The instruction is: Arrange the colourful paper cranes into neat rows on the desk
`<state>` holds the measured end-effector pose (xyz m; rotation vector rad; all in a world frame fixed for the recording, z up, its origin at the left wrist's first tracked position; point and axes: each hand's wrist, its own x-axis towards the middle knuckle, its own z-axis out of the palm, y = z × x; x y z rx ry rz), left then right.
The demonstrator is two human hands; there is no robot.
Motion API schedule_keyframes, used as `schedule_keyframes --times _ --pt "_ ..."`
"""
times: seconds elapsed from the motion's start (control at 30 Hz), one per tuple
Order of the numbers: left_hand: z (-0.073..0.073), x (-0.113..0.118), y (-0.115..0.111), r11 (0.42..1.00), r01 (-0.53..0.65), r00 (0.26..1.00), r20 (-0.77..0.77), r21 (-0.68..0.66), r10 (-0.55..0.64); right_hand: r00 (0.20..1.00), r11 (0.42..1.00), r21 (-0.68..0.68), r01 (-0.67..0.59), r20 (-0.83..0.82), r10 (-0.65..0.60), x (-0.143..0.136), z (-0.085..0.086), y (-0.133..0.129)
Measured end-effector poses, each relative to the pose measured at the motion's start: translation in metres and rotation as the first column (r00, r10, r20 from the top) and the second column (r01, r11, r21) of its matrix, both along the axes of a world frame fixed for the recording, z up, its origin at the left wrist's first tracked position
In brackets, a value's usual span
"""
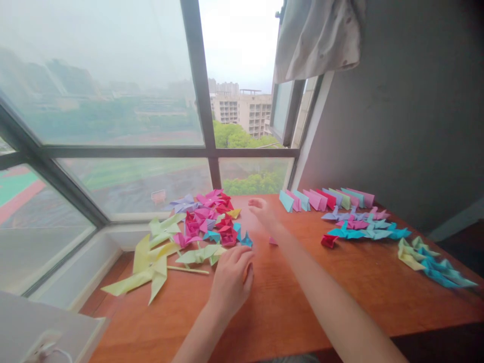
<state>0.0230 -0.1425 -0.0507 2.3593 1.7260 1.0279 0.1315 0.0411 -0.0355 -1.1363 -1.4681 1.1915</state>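
My left hand [232, 275] is loosely curved above the table, with its thumb apart from the fingers and nothing visible in it. It is closest to a pale green pinwheel [200, 255] and a blue folded-paper piece [246, 240]. Farther back, my right hand [260, 209] reaches across with fingers extended to the left, holding nothing that shows. A yellow folded piece [234, 214] lies left of its fingertips. Beside those stand a pile of red folded pieces [228, 235] and a pink pinwheel [210, 198]. Under my right wrist a small pink piece [273, 241] is partly hidden.
A large yellow pinwheel [151, 264] lies at the table's left. On the right are a row of folded paper pieces [316, 199], several paper cranes [346, 231] and a red piece [328, 241]. Window panes [132, 186] rise behind the wooden table [280, 307].
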Motion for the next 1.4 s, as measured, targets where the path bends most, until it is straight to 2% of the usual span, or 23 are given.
schedule_keyframes --times 0.1,0.2,0.33,0.43,0.57,0.73,0.87,0.97,1.07,1.23,1.33,1.4 --pt "-0.002 0.001 0.000 1.000 0.018 1.000 0.000 -0.010 -0.018 0.979 0.994 0.104 0.034 0.196 -0.054 0.052 -0.012 -0.012" --pt "-0.005 0.005 0.000 0.999 0.051 0.999 0.009 -0.012 -0.051 0.934 0.988 0.153 0.036 0.346 -0.087 0.096 -0.025 -0.028" --pt "-0.010 0.013 -0.003 0.982 0.173 0.985 0.007 -0.079 -0.173 0.864 0.987 0.156 -0.042 0.502 -0.043 0.120 -0.036 -0.044" --pt "-0.015 0.014 -0.005 0.965 0.223 0.973 -0.025 -0.138 -0.229 0.842 0.984 0.151 -0.096 0.540 -0.001 0.117 -0.039 -0.046" --pt "-0.019 0.010 -0.006 0.959 0.205 0.975 -0.045 -0.194 -0.217 0.861 0.983 0.169 -0.077 0.508 -0.020 0.098 -0.042 -0.036" --pt "-0.022 0.009 -0.006 0.960 0.180 0.981 -0.031 -0.215 -0.191 0.920 0.985 0.169 0.014 0.384 -0.079 0.051 -0.049 -0.014" --pt "-0.023 0.008 -0.006 0.959 0.178 0.983 -0.008 -0.222 -0.184 0.963 0.988 0.153 -0.003 0.267 -0.038 0.016 -0.051 -0.007" --pt "-0.024 0.007 -0.006 0.957 0.176 0.984 0.005 -0.231 -0.180 0.967 0.983 0.182 0.010 0.250 -0.056 0.019 -0.051 -0.013" --pt "-0.024 0.006 -0.006 0.954 0.186 0.982 0.009 -0.234 -0.189 0.944 0.970 0.237 0.060 0.301 -0.132 0.055 -0.048 -0.023" --pt "-0.023 0.007 -0.005 0.950 0.199 0.979 0.004 -0.241 -0.205 0.849 0.914 0.368 0.171 0.416 -0.326 0.154 -0.046 -0.040" --pt "-0.023 0.008 -0.004 0.948 0.205 0.978 0.007 -0.243 -0.210 0.660 0.838 0.536 0.103 0.593 -0.461 0.207 -0.055 -0.042" --pt "-0.023 0.008 -0.004 0.948 0.204 0.978 0.009 -0.243 -0.208 0.553 0.828 0.560 0.038 0.678 -0.484 0.232 -0.065 -0.042"
